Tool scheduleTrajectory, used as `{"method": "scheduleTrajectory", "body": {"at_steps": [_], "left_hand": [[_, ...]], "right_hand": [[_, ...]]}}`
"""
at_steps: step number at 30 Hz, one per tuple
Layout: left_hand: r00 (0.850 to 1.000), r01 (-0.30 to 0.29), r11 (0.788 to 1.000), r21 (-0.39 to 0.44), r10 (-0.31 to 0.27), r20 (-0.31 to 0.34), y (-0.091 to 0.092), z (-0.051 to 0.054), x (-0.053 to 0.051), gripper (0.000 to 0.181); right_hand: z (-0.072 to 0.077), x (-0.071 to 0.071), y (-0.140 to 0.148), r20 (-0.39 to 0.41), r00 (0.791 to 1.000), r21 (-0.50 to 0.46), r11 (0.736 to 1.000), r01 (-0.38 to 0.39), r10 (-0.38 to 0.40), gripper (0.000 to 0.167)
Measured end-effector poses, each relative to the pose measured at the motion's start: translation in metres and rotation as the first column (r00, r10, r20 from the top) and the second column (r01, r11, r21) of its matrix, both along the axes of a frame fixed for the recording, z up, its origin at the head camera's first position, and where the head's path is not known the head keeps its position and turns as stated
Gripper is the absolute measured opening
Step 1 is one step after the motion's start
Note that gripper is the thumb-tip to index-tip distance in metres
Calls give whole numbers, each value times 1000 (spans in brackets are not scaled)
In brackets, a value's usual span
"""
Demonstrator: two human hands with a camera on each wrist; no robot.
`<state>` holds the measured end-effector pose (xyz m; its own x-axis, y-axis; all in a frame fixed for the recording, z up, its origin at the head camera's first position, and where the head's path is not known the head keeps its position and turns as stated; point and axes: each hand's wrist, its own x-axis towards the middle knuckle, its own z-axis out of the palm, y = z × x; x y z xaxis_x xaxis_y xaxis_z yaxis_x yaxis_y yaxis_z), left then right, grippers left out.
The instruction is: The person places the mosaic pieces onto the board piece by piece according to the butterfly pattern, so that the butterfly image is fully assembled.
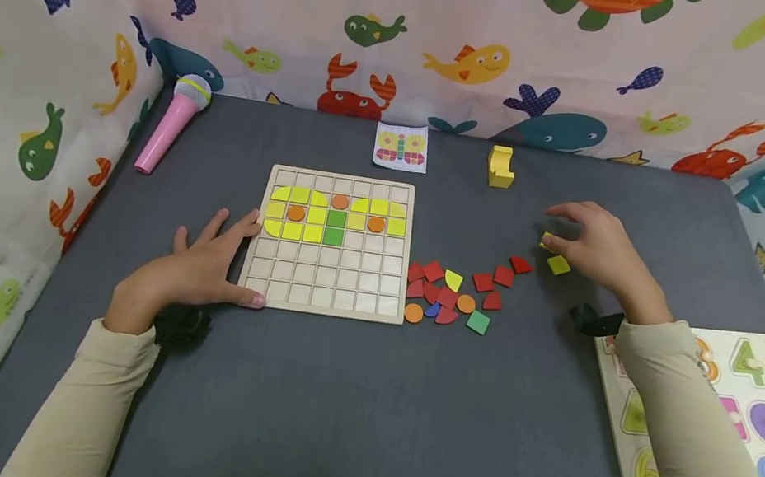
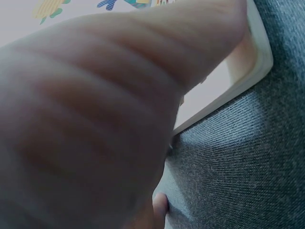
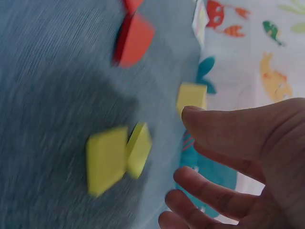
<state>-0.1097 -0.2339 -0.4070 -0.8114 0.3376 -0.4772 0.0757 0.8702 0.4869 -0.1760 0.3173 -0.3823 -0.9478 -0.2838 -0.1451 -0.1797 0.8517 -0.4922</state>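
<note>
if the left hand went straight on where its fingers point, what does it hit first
The wooden grid board, almost at once: the left hand is right at its left edge, thumb seemingly resting on the near corner. Whether the other fingertips touch or hover is unclear.

L hand (image 1: pixel 198 264) w/ thumb & fingers spread, R hand (image 1: pixel 599 248) w/ thumb & fingers parted.

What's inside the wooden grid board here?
The wooden grid board holds yellow pieces, three orange discs and two green squares, all in its upper part. The left hand covers a bit of its near left corner; what lies under the thumb cannot be seen.
</note>
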Motion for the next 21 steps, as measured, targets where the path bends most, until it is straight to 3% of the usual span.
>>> {"method": "scheduleTrajectory", "body": {"at_steps": [7, 11, 15, 21], "left_hand": [[1000, -8, 1000, -8, 8, 16, -1, -2, -1, 134], [1000, -7, 1000, -9, 7, 27, -1, -2, -2, 137], [1000, -4, 1000, -3, 4, 28, -1, -1, -1, 136], [1000, 0, 1000, 4, -1, 23, -1, 0, 1, 134]], "right_hand": [[-11, -4, 15, 38, 999, 11, 1000, 10, -11, 64], [-17, -3, 16, 28, 999, 2, 1000, 20, -20, 64], [-21, -2, 16, 23, 999, -1, 1000, 26, -26, 61], [-25, -3, 15, -4, 1000, -20, 1000, 12, -12, 40]]}}
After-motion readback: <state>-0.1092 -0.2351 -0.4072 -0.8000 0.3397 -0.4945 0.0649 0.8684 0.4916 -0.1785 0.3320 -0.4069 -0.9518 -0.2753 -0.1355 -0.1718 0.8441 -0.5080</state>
